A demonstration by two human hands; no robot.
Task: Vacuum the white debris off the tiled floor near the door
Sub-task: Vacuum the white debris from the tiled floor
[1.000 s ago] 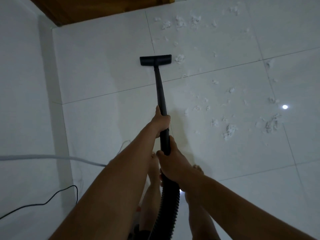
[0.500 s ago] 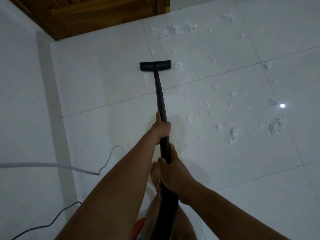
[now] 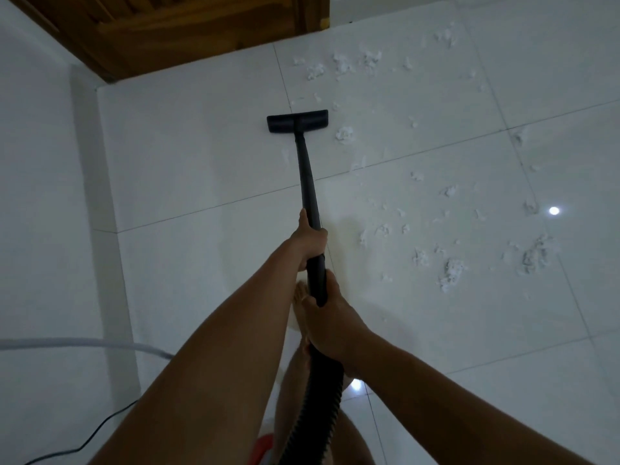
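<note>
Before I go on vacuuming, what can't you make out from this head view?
- Vacuum body: cut off by the bottom edge; only the ribbed hose shows.
- Suction opening under the floor head: hidden by the head itself.
- Right hand fingers: wrapped behind the wand.
- Wooden door: cropped by the top edge.
- Debris material: too small and dim.

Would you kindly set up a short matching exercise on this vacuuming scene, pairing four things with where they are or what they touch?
Things:
1. vacuum head
2. left hand
3. right hand
4. wooden door

Places:
A. top left of view
B. grips the wand higher up
C. flat on the tile, left of a white clump
D. grips where wand meets hose

Pairs: 1-C, 2-B, 3-D, 4-A
</note>
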